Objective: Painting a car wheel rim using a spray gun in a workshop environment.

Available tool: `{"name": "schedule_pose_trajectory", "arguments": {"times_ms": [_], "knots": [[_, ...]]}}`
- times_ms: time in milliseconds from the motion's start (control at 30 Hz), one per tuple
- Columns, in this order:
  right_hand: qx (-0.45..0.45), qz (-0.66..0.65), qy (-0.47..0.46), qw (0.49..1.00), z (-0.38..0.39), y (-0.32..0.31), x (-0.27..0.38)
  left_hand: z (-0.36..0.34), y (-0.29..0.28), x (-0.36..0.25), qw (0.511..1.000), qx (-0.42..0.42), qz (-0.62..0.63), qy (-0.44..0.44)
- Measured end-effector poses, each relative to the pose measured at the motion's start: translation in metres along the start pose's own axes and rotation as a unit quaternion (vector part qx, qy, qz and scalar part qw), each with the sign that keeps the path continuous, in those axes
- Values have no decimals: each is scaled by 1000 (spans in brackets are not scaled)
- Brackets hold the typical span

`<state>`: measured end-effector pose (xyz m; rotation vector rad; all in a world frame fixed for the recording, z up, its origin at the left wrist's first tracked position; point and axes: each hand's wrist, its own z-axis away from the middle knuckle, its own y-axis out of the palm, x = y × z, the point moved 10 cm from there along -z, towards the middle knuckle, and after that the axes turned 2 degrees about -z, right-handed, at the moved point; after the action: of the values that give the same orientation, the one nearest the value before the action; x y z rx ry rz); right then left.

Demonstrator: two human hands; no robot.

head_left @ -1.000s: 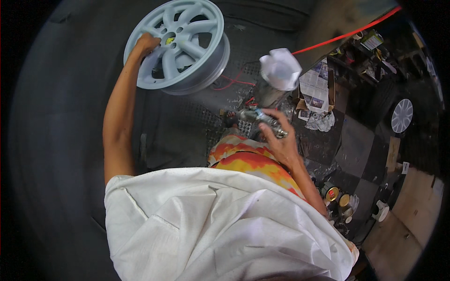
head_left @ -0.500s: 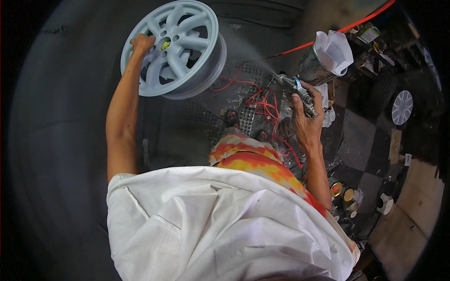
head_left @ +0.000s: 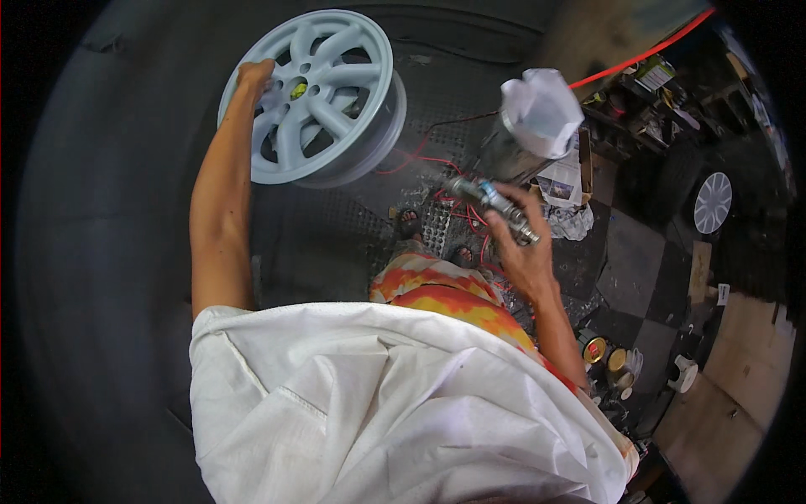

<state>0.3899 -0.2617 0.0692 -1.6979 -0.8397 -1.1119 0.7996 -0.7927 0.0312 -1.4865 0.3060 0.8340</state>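
Observation:
My left hand [head_left: 256, 77] is closed on the far left part of a pale grey-white alloy wheel [head_left: 290, 126], its fingers partly hidden among the spokes. The wheel is tilted, its spoked face toward me, with a yellow-green spot in the hub. My right hand [head_left: 525, 244] is wrapped round a metal spray gun [head_left: 499, 208], blurred by motion, its nozzle pointing up and left toward the wheel. Just beyond the gun is a grey cup [head_left: 512, 155] with a crumpled white liner [head_left: 544, 113]; whether it is joined to the gun I cannot tell.
A red hose [head_left: 642, 55] runs from the upper right behind the cup and lies tangled near my feet. Further right are a cluttered shelf [head_left: 646, 101], a silver wheel cover [head_left: 713, 203], a white stool [head_left: 684, 374] and open tins [head_left: 594, 349]. Newspaper [head_left: 561, 178] lies beyond my right hand.
My right hand has moved left and toward me with the spray gun; the cup has shifted left too. The spray mist seen before no longer shows. My left hand keeps its hold on the wheel.

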Motion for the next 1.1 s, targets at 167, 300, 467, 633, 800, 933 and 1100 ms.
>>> {"name": "schedule_pose_trajectory", "arguments": {"times_ms": [167, 300, 467, 633, 800, 933, 1100], "knots": [[-64, 4, 5, 998, -10, -27, -12, 2, 7, -21, 996, 4, -67, 56], [-14, -45, 60, 997, 13, -3, -27, -6, 19, -26, 992, 33, -111, 57], [81, -76, 49, 993, 36, 43, -29, -18, 39, -36, 987, 77, -115, 82], [19, -24, 46, 998, 17, 17, -39, 2, 52, -57, 986, 73, -87, 123], [-84, -20, 24, 996, -4, -29, -34, 27, 64, -72, 977, 107, -136, 123], [-66, -47, 50, 995, 2, -17, -26, 34, 73, -83, 951, 81, -228, 194], [73, -153, 118, 979, 33, 41, -17, 44, 75, -90, 926, 4, -261, 271]]}}
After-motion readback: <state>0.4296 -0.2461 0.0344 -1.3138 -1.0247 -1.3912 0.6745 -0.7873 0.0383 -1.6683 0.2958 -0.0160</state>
